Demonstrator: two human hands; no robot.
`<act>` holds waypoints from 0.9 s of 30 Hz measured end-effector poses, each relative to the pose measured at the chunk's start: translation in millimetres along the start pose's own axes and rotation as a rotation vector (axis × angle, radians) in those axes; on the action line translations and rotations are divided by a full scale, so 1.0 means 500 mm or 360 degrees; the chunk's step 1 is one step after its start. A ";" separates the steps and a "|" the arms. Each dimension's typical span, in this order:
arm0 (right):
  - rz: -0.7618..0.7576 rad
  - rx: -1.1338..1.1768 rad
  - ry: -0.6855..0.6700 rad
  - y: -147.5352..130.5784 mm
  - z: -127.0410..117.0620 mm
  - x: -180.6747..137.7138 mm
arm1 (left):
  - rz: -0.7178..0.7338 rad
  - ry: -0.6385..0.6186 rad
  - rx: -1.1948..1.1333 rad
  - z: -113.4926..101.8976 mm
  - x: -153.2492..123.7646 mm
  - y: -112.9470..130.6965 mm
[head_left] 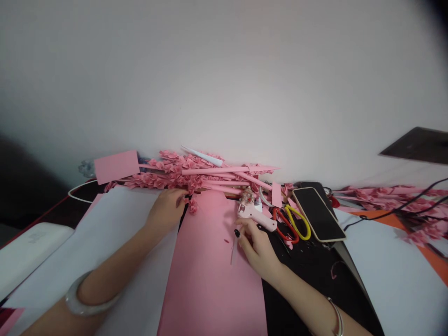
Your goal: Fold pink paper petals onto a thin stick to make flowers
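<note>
My left hand (168, 207) rests over the white paper, its fingers curled at a small pink paper flower (192, 206); the exact grip is partly hidden. In a pinch, my right hand (259, 247) holds a thin pale stick (232, 252) pointing down over a pink paper sheet (213, 280). Just beyond those fingers lies a pink glue gun (259, 217), with a clump of brownish residue near its nozzle. A small dark red scrap (226, 241) lies on the pink sheet.
Pink paper flower stems (175, 163) are heaped along the wall. To the right lie red-and-yellow-handled scissors (297, 221), a phone (320, 214), black cables (395, 212) and white paper (392, 261). A white box-like device (31, 252) sits at left on white sheets (105, 224).
</note>
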State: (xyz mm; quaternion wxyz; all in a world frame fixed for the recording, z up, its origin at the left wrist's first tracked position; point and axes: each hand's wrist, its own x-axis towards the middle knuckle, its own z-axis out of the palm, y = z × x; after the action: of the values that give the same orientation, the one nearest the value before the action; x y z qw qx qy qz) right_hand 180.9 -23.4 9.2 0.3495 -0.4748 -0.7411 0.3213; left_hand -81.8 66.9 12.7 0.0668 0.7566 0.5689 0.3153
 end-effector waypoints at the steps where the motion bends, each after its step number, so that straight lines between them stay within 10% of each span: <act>1: 0.0003 0.0008 0.0000 0.000 0.000 0.000 | 0.0045 0.0028 0.0051 0.000 0.000 0.003; 5: 0.0019 -0.0018 0.0005 -0.003 -0.001 0.000 | 0.0258 0.0086 -0.0043 0.011 -0.008 0.029; 12: 0.0043 -0.0078 -0.0010 -0.007 0.000 0.001 | 0.0414 -0.0476 -0.0268 0.058 -0.017 0.063; 27: 0.0067 -0.0070 -0.0019 0.001 0.000 0.003 | 0.0347 -0.0411 -0.0434 0.056 -0.005 0.055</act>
State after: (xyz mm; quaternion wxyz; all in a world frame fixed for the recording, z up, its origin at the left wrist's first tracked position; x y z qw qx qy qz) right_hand 180.7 -21.9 9.3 0.3277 -0.4959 -0.7399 0.3150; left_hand -44.2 62.2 2.3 0.2064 0.8318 0.4224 0.2951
